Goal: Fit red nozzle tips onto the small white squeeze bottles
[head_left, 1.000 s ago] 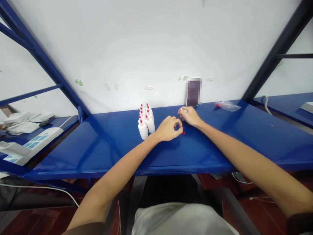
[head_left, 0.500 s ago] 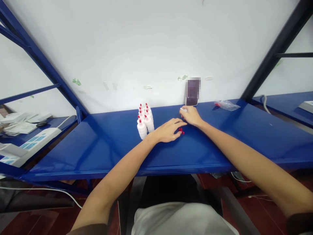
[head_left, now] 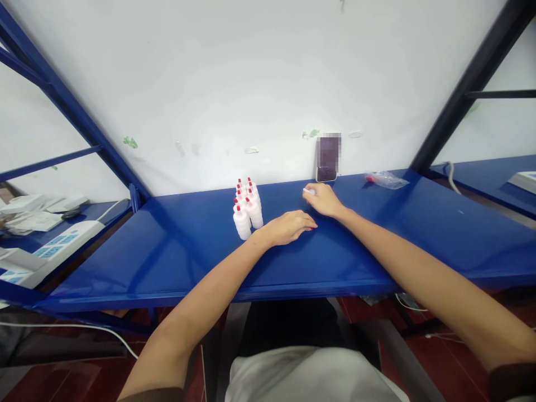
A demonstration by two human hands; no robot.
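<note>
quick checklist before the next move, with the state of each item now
1. White bottles upright in their group: ok.
2. Red tips on the visible grouped bottles: ok.
3. Right hand holding the white item: ok, though the hand hides most of it.
4. Red tip on that white item: not ok, none shows on its visible end.
5. Left hand firmly gripping the small red piece: cannot tell; it shows at the fingertips, mostly covered.
6. Plastic bag apart from both hands: ok.

phone (head_left: 328, 159): propped against wall (head_left: 188, 84) | power strip (head_left: 62, 245): on left-side bench (head_left: 91, 212)
</note>
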